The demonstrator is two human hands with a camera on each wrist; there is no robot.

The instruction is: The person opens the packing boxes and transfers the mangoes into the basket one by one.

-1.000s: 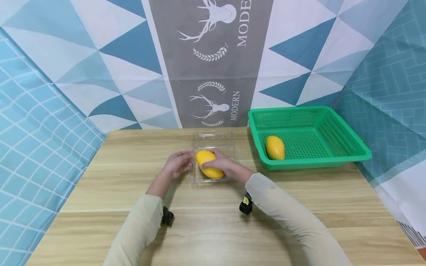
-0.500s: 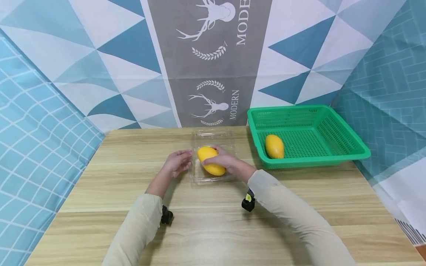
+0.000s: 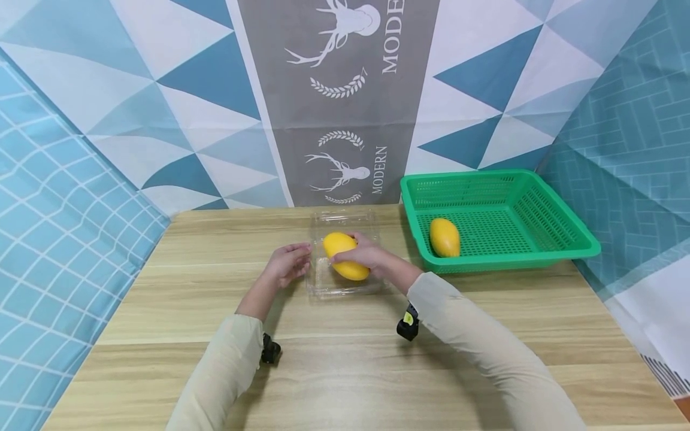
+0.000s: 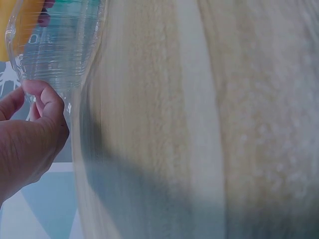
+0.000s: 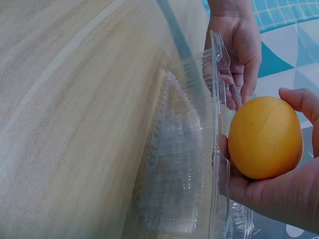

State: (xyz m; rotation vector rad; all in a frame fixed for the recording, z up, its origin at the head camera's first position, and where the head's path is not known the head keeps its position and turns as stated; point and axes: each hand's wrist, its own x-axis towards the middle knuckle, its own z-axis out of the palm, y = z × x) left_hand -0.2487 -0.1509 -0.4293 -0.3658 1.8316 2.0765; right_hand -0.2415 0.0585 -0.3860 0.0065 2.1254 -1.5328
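A yellow mango (image 3: 353, 270) is in my right hand (image 3: 369, 254), raised over the clear plastic clamshell box (image 3: 329, 284). In the right wrist view, the mango (image 5: 265, 137) is level with the box's rim, with my thumb on one side and fingers beneath. The box (image 5: 172, 174) stands with its lid folded back towards the wall, and nothing shows inside its base. At the left side, my left hand (image 3: 291, 264) pinches the box's rim between thumb and fingers, as the left wrist view shows of the hand (image 4: 37, 127).
To the right, a green plastic basket (image 3: 539, 258) holds another yellow mango (image 3: 444, 237). Patterned cloth (image 3: 345, 114) hangs behind the wooden table (image 3: 334, 365), with blue checked cloth (image 3: 70, 239) along the left side.
My right hand has lifted the mango up out of the box's base and shifted slightly right and back. My left hand has stayed at the rim.
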